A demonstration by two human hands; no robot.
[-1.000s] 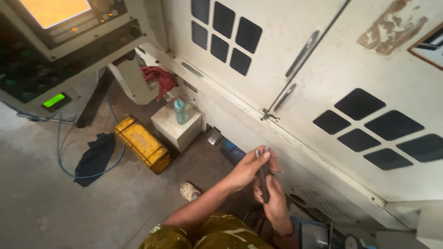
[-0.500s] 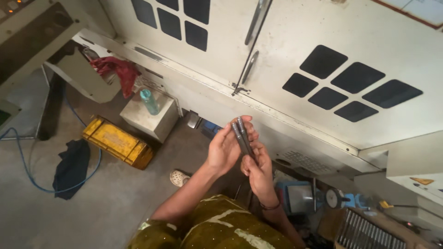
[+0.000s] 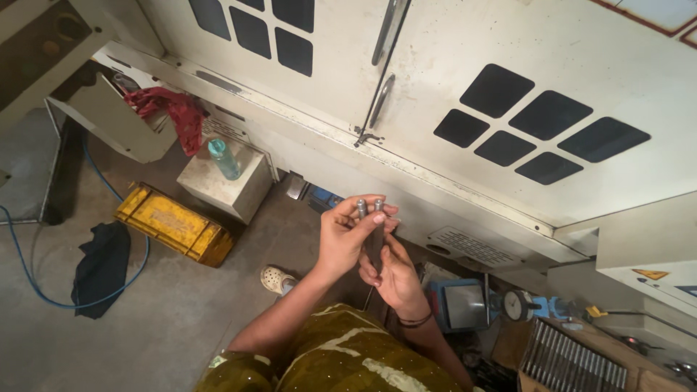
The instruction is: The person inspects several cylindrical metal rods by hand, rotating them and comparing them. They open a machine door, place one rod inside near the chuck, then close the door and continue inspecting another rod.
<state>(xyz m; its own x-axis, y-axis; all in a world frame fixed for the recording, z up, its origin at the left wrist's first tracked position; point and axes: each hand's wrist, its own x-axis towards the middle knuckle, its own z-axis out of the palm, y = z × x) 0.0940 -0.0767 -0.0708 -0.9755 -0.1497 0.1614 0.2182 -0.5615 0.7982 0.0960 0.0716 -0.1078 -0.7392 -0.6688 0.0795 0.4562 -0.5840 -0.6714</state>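
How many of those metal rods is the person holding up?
2. The metal rods stand side by side, tips up: one nearer the left hand, one beside it, with the right hand gripping their lower ends. More could be hidden inside the hands.

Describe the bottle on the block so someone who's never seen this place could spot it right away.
Start at the big cream machine cabinet with dark square vents, then drop to the floor at its base on the left. There a pale square block stands between a red rag and a yellow crate. The bottle stands upright on the block: small, clear teal plastic, the only bottle there.
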